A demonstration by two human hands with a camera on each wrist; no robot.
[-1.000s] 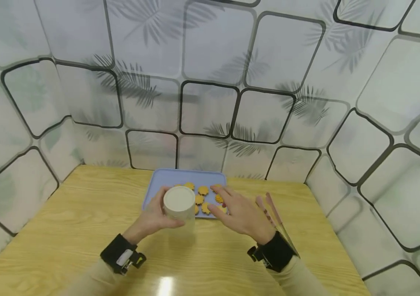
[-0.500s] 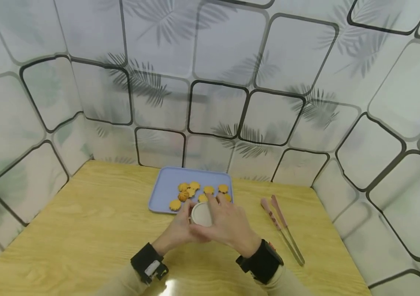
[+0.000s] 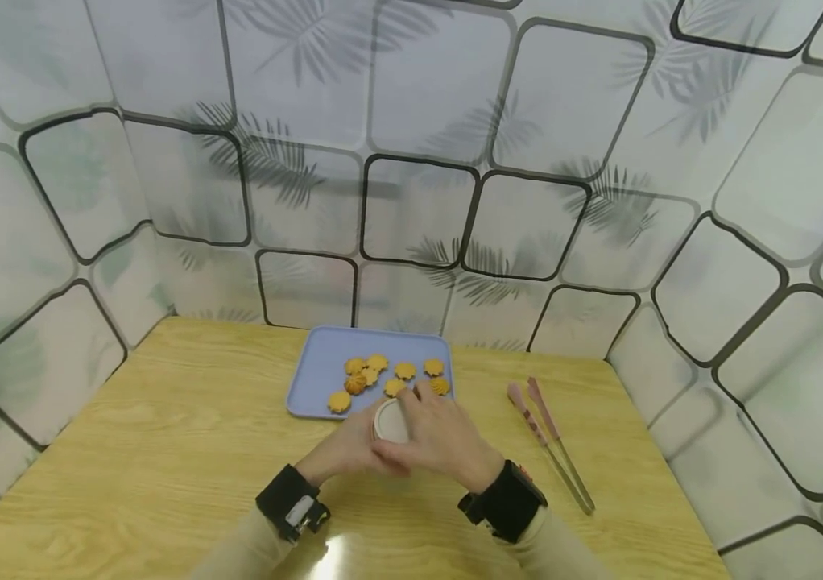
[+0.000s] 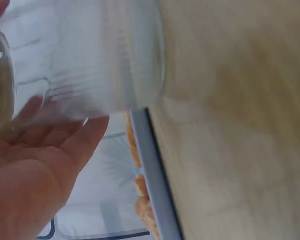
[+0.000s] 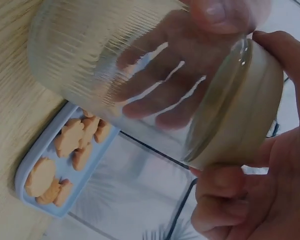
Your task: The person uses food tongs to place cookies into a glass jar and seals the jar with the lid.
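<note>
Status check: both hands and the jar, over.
Left hand grips the ribbed glass jar. Right hand fingers curl round the cream lid. Jar stands beside the blue cookie tray; tongs lie apart, nothing blocking.

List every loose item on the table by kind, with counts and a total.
Cookies: 8 visible, possibly more hidden by the hands
Blue tray: 1
Glass jar with lid: 1
Pink tongs: 1
Total: 11

Bright, even light fills the scene. A white glare patch sits on the tabletop [image 3: 326,556] at the bottom centre of the head view, whose edges bow outward. Both wrist views are soft and blurred.
</note>
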